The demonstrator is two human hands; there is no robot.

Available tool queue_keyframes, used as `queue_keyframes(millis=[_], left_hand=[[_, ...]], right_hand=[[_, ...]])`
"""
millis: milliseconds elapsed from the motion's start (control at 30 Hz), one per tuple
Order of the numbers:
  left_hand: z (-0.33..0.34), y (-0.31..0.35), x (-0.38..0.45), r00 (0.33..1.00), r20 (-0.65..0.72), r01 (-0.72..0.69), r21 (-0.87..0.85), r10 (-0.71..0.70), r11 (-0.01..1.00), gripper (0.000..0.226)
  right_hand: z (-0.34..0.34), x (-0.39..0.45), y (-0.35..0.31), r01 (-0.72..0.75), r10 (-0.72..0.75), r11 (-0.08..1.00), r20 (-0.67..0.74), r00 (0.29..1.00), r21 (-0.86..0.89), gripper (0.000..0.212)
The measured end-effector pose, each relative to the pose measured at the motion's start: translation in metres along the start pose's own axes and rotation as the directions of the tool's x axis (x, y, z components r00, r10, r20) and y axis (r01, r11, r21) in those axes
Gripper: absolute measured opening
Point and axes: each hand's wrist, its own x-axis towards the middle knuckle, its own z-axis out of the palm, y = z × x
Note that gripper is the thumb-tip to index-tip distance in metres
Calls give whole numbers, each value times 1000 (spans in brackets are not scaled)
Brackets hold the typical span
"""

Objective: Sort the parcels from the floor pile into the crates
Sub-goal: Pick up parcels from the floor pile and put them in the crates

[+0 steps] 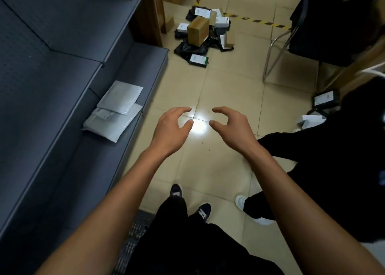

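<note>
Reaching ahead with your left hand and right hand loosely curled and empty, take the tall brown cardboard box by opposite sides, grip firm.

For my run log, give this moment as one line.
hands: left, right empty, loosely curled | heap of black bags and cardboard boxes: floor, ahead

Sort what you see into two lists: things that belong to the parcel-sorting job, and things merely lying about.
Job:
floor pile
cardboard box on the pile
left hand, empty
right hand, empty

Lying about:
white mailers on the grey shelf
chair
striped floor tape
</note>
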Motion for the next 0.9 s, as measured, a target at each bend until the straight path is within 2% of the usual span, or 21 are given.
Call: queue_keyframes(millis=[400, 600, 900], left_hand=[[-9, 5, 190, 1000, -1, -4, 42, 4, 999, 41], [-24, 20, 283, 997, 69, -34, 61, 30, 998, 43], [-13, 63, 410, 990, 131, -50, 64, 41, 997, 63]], right_hand=[[-37, 177, -16, -67, 68, 996, 14, 998, -54, 41], [-55, 256, -34, -129, 128, 991, -38, 991, -38, 41], [-88, 378, -7, -175, 174, 984, -35, 984, -43, 41]])
